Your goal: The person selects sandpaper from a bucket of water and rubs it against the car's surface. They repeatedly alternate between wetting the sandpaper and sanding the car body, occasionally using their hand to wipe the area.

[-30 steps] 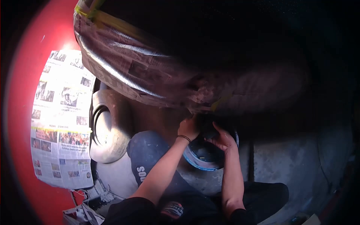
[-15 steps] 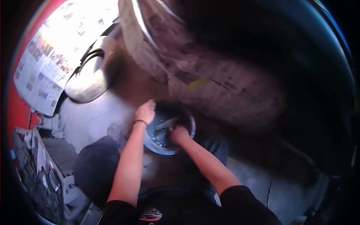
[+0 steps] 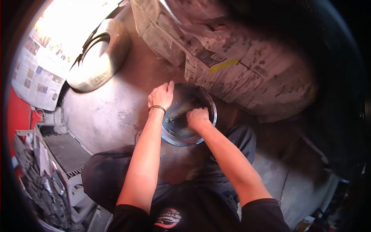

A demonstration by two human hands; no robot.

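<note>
A round dark bucket (image 3: pixel 215 114) with a worn bluish rim stands on the floor between my legs, and what looks like dark liquid with reflections (image 3: pixel 179 125) lies inside. At its left edge is my left hand (image 3: pixel 160 96), closed over the rim with the thumb pointing away from me and a dark band on the wrist. My right hand (image 3: pixel 198 117) is curled inside the bucket, near its right wall. Its fingertips are turned away from view, so whatever they hold is hidden.
A large newspaper-covered shape (image 3: pixel 247 83) with yellow tape stands just beyond the bucket. A worn curved ring-shaped part (image 3: pixel 102 63) lies at the upper left. Grey box-like parts (image 3: pixel 65 152) stand at the left, near a red panel (image 3: pixel 19 110).
The view has shifted, so bucket and hands appear higher and farther right. My right hand has risen slightly from the liquid, whose surface looks calmer. My left hand stays at the rim.
</note>
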